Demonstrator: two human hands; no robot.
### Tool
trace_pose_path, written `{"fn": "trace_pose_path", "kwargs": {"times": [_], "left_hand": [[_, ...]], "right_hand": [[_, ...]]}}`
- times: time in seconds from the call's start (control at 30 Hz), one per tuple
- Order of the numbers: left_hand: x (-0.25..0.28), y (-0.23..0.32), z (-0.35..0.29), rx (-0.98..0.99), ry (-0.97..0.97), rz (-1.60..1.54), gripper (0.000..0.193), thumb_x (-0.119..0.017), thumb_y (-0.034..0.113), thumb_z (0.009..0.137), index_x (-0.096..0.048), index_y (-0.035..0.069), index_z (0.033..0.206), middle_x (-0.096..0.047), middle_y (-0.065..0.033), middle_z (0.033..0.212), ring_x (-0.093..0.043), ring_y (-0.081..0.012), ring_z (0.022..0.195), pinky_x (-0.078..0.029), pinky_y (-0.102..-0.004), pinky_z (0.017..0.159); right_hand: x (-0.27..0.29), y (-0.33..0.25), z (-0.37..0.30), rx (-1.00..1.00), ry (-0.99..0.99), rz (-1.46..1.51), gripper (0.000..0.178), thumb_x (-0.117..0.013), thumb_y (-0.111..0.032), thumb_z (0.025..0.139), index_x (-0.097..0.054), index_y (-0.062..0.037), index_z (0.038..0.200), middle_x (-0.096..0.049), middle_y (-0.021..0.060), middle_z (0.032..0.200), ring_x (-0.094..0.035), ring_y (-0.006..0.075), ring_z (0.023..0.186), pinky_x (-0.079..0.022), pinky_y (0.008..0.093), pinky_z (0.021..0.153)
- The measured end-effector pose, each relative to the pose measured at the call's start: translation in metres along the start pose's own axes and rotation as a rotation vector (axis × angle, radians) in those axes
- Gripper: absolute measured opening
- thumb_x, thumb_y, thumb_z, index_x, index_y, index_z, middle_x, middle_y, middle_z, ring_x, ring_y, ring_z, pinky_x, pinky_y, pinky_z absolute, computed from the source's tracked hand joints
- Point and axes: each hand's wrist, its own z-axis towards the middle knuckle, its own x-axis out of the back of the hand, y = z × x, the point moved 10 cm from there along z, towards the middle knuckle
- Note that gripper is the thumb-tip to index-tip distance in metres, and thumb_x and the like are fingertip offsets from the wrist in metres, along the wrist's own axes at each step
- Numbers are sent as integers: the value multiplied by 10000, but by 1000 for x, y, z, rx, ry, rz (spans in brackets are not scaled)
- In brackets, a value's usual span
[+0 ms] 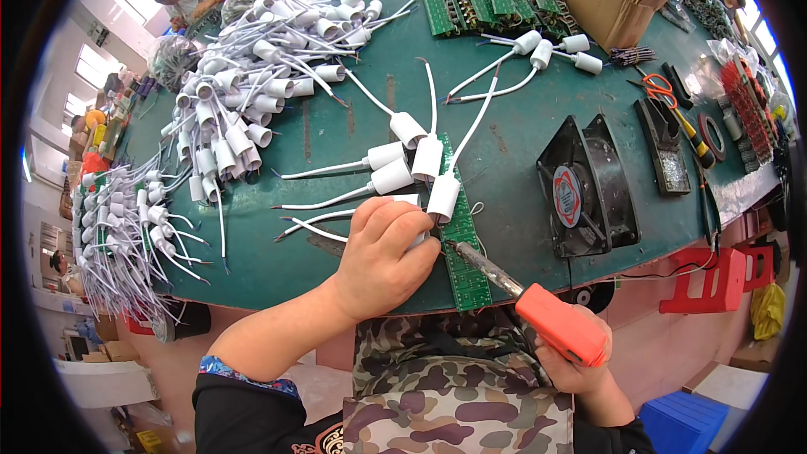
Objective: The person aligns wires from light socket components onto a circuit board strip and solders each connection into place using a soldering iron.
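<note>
While the green workbench [521, 160] spreads wide under heaps of white lamp sockets with trailing wires [244, 76], the work sits at its near edge. A black cooling fan [586, 189] stands just right of a long green circuit board [461, 244], which lies lengthwise toward the person with several white sockets [416, 160] fanned out at its far end. The left hand [382, 256] curls down over one socket at the board's left edge, fingers clenched on it and pinning it against the board. The right hand [580, 361] grips the orange handle of a soldering iron [538, 311], fist closed, the metal tip [462, 249] touching the board just beside the left fingertips. A good joint here likely depends on keeping the socket wire motionless, resting the tip on pad and wire together, and keeping the fingers clear of the hot barrel.
</note>
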Motion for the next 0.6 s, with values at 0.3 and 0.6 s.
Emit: {"fn": "trace_pose_path", "kwargs": {"times": [0.3,0.6], "left_hand": [[0,0,-1,-3,-17,-30,286,-767,47,634,-670,83,902,-602,-65,1087,-595,-283,1048,-455,-469,936],[0,-1,-3,-11,1,-36,274,-767,46,644,-654,74,892,-593,-72,1074,-587,-285,1043,-456,-473,938]], "right_hand": [[2,-6,7,-3,-9,-22,575,-846,-118,768,-579,69,1242,-737,204,1008,-720,299,744,-577,361,678],[15,9,-17,-176,-7,-5,490,-840,-186,790,-635,23,1183,-718,131,969,-715,297,767,-576,364,704]]}}
